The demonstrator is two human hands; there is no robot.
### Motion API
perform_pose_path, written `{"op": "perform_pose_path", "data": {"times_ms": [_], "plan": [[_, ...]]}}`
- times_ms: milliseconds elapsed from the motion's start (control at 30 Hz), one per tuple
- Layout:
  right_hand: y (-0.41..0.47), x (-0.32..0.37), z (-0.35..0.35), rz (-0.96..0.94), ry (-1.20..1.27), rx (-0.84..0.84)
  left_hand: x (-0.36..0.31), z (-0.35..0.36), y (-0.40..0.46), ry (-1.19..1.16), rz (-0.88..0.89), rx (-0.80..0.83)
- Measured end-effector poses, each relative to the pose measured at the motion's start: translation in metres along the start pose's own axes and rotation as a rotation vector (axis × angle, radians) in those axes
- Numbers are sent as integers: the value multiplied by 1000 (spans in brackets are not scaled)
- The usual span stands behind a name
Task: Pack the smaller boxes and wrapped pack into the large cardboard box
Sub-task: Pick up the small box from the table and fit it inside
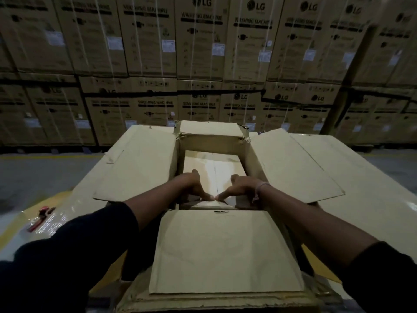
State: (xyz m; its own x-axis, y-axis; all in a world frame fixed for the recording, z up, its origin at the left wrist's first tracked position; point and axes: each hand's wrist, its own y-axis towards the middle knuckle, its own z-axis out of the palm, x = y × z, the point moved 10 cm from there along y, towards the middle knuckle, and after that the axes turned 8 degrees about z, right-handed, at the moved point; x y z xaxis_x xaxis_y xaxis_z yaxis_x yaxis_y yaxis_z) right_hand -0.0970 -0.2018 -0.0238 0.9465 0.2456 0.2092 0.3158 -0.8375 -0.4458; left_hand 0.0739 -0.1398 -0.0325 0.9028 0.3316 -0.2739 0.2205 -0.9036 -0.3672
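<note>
The large cardboard box (213, 141) stands open in front of me, its four flaps spread outward. Inside it lies a pale smaller box (214, 168), lit from above. My left hand (194, 185) and my right hand (242, 186) both reach down into the opening and lie on the near part of that smaller box, forefingers stretched toward each other and nearly meeting at its middle seam. Thumbs point away from me. Whether the other fingers curl round an edge is hidden. A pale band circles my right wrist.
The near flap (225, 251) hangs toward me between my forearms. Wide flaps (140, 163) lie left and right. A red tool (41, 216) rests on shiny wrapped material at the left. Stacked washing-machine cartons (203, 53) form a wall behind, beyond grey floor.
</note>
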Motion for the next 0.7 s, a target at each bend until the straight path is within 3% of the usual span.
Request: {"op": "perform_pose_path", "data": {"times_ms": [167, 267, 467, 567, 700], "plan": [[13, 3, 43, 68, -56, 189, 24, 45, 11, 76, -184, 263], [16, 7, 44, 42, -226, 146, 38, 59, 9, -39, -308, 396], [23, -6, 49, 33, -313, 126, -8, 27, 20, 361, -21, 114], [25, -7, 48, 39, -349, 107, -15, 30, 26, 195, -72, 90], [19, -9, 44, 37, -368, 79, -7, 24, 45, 229, -154, 33]]}}
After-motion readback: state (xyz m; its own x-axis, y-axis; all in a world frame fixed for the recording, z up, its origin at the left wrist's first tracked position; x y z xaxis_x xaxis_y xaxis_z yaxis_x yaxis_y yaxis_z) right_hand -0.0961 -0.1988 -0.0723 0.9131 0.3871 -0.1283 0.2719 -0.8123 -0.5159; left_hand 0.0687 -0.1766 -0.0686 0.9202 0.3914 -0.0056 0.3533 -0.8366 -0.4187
